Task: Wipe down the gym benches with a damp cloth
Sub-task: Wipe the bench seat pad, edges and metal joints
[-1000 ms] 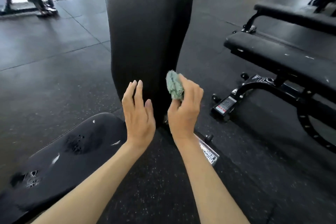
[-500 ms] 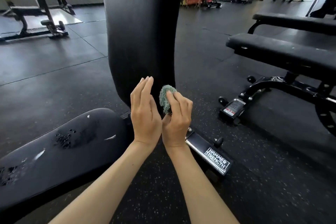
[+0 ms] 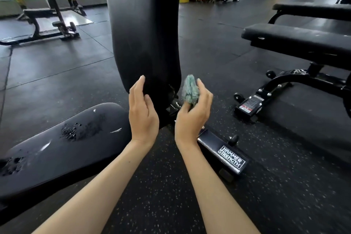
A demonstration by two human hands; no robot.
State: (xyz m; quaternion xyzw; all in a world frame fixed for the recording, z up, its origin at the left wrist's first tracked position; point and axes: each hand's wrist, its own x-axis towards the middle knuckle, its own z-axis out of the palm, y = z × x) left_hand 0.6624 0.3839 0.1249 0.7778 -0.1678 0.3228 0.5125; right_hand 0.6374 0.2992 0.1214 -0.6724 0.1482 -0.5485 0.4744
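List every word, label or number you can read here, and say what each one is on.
"HAMMER STRENGTH": white letters on the label of the near bench's floor bar.
Sticker on the next bench's foot: red-and-white, print too small to read.
Cloth in the right hand: no print visible.

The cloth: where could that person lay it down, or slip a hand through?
The worn seat pad left of the left hand is bare. So is the floor between the labelled frame bar and the neighbouring bench. It is tight at the hinge under the upright back pad, where the right hand holds the cloth.
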